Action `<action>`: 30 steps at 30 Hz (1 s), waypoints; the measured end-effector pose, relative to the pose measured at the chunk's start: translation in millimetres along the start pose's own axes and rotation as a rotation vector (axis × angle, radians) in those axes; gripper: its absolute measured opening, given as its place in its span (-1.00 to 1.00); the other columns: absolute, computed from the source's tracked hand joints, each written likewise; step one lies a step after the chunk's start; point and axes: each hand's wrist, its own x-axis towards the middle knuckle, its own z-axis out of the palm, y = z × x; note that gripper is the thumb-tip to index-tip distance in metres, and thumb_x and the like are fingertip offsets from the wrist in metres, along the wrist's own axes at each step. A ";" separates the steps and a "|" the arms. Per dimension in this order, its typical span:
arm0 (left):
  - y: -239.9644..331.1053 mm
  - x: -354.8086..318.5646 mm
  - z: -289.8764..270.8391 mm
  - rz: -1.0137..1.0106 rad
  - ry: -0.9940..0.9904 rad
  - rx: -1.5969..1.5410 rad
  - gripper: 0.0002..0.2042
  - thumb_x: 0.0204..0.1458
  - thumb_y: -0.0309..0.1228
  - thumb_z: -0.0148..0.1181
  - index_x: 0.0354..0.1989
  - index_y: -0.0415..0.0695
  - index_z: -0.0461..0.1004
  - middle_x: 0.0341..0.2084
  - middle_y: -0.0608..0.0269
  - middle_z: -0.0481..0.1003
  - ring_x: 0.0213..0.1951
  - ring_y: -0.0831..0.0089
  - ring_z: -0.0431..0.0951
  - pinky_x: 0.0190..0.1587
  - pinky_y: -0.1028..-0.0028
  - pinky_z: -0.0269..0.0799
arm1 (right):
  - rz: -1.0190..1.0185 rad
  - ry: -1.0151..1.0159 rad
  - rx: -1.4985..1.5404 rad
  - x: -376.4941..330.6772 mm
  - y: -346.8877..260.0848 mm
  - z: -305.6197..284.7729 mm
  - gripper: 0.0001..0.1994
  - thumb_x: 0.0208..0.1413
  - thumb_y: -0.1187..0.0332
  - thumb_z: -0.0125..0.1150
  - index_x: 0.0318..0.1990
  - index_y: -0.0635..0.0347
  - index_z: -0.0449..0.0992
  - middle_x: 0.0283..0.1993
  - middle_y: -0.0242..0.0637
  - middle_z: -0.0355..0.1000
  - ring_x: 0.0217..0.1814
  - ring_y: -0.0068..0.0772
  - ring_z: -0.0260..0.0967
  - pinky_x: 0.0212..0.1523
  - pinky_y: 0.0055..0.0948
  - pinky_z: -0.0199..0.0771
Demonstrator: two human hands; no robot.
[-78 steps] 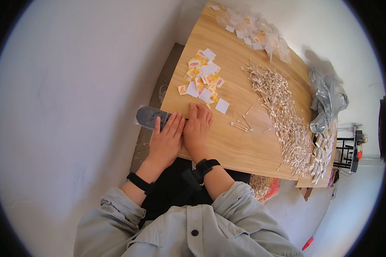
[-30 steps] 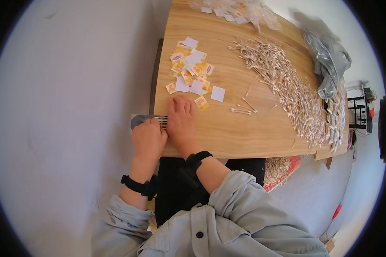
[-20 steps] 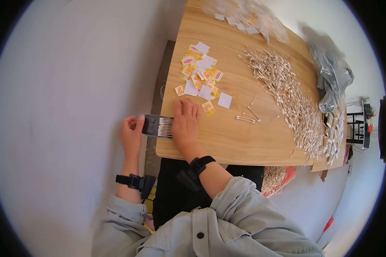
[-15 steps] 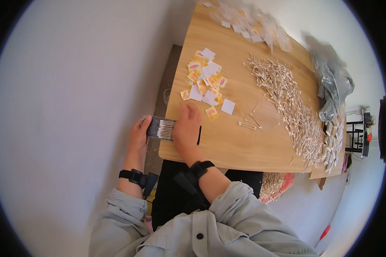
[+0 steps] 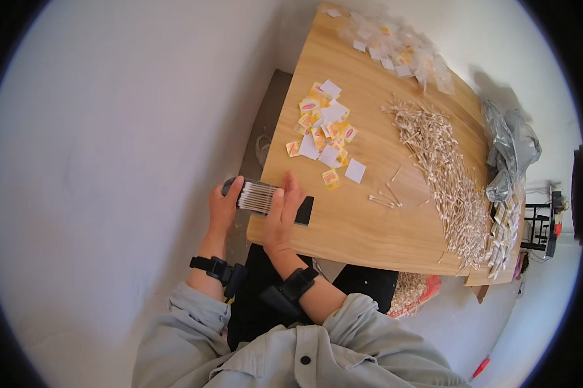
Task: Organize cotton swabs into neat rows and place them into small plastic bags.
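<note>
Both my hands hold a flat dark pack [image 5: 260, 197] with a row of white-tipped cotton swabs lying across it, at the left near corner of the wooden table [image 5: 363, 226]. My left hand [image 5: 223, 205] grips the pack's left end, off the table's edge. My right hand [image 5: 281, 216] lies over its right half, fingers on the swabs. A few loose swabs [image 5: 383, 199] lie on the wood to the right.
Small yellow and white paper labels [image 5: 324, 129] are scattered on the table beyond my hands. A long heap of cotton swabs [image 5: 443, 171] runs along the right side. Clear small bags [image 5: 395, 48] lie at the far end, a grey plastic bag [image 5: 508, 152] at the right edge.
The pack was lifted from the table's corner, swung out to the left, then brought back toward the edge. My right hand now covers its right half.
</note>
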 end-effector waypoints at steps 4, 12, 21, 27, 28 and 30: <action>-9.5 4.6 5.5 0.056 -0.021 0.027 -0.71 0.19 -0.18 0.24 -0.34 -0.20 0.57 -0.45 0.44 0.53 -0.38 0.67 0.47 -0.31 0.56 0.40 | 0.004 0.007 -0.038 2.0 -0.6 2.9 -0.53 0.38 0.28 -0.18 0.32 0.41 0.12 0.23 0.05 0.10 0.35 -0.04 0.08 0.41 -0.19 0.02; -15.7 -0.6 -15.6 0.063 0.179 0.154 -0.65 0.24 -0.16 0.16 -0.08 -0.25 0.49 -0.21 0.23 0.49 -0.19 0.51 0.47 -0.09 0.47 0.41 | 0.037 -0.015 0.020 13.1 -5.8 -54.2 -0.58 0.12 0.52 0.20 0.16 0.31 0.36 0.12 -0.02 0.27 0.11 -0.08 0.24 0.05 -0.26 0.39; 22.5 -94.1 92.7 0.761 -0.052 0.880 -0.39 0.11 -0.35 0.20 0.31 -0.26 0.15 0.28 -0.15 0.12 0.34 -0.05 0.08 0.37 0.07 -0.04 | -0.219 0.331 -0.801 76.6 20.7 -272.5 -0.51 -0.13 0.32 0.47 0.00 0.22 0.48 -0.09 -0.12 0.35 0.07 -0.05 0.27 0.06 -0.15 0.34; -0.8 -100.7 192.8 0.892 -0.548 1.159 -0.18 0.01 -0.23 0.30 0.41 -0.28 0.03 0.44 -0.15 -0.08 0.47 -0.05 -0.12 0.44 -0.01 -0.18 | -0.298 0.026 -0.717 75.0 26.2 -257.4 -0.71 -0.08 0.35 0.41 -0.16 0.17 0.57 -0.13 -0.14 0.39 -0.04 -0.02 0.35 0.02 -0.11 0.37; -7.3 -97.3 199.9 0.904 -0.552 1.165 -0.18 0.01 -0.23 0.30 0.41 -0.28 0.03 0.44 -0.15 -0.08 0.47 -0.05 -0.12 0.44 -0.01 -0.18 | -0.311 -0.027 -0.693 73.2 19.0 -255.3 -0.75 -0.05 0.39 0.37 -0.16 0.18 0.58 -0.17 -0.15 0.39 -0.06 -0.03 0.35 -0.02 -0.12 0.38; -16.2 -94.3 211.8 0.920 -0.556 1.253 -0.16 0.01 -0.16 0.30 0.41 -0.27 0.04 0.44 -0.09 -0.04 0.47 0.01 -0.09 0.44 -0.02 -0.19 | -0.288 -0.006 -0.579 73.1 22.6 -260.1 -0.74 -0.02 0.41 0.34 -0.13 0.18 0.57 -0.16 -0.14 0.38 -0.06 -0.02 0.35 -0.04 -0.14 0.39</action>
